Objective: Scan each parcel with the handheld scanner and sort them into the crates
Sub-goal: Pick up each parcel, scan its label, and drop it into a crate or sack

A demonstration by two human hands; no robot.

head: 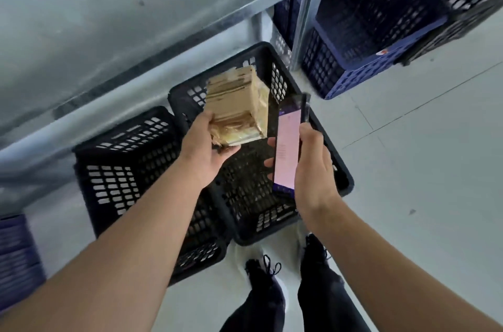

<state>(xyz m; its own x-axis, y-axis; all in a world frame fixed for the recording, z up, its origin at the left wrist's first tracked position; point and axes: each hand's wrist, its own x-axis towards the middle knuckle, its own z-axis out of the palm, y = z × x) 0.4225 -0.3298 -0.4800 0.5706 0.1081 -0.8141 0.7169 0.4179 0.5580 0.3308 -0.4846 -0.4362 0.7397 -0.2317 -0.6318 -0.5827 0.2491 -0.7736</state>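
Parcel-sorting area of a warehouse or stockroom: black perforated plastic crates [122,168] are sitting side by side on a pale grey smooth concrete floor [422,168], with blue perforated plastic crates [362,70] standing near a grey galvanised metal shelving frame [304,13]. A person is standing over the black crates, the left hand [206,146] holding a tape-wrapped brown cardboard parcel [236,108] and the right hand [313,165] gripping a slim black handheld scanner with a lit pink screen [285,152].
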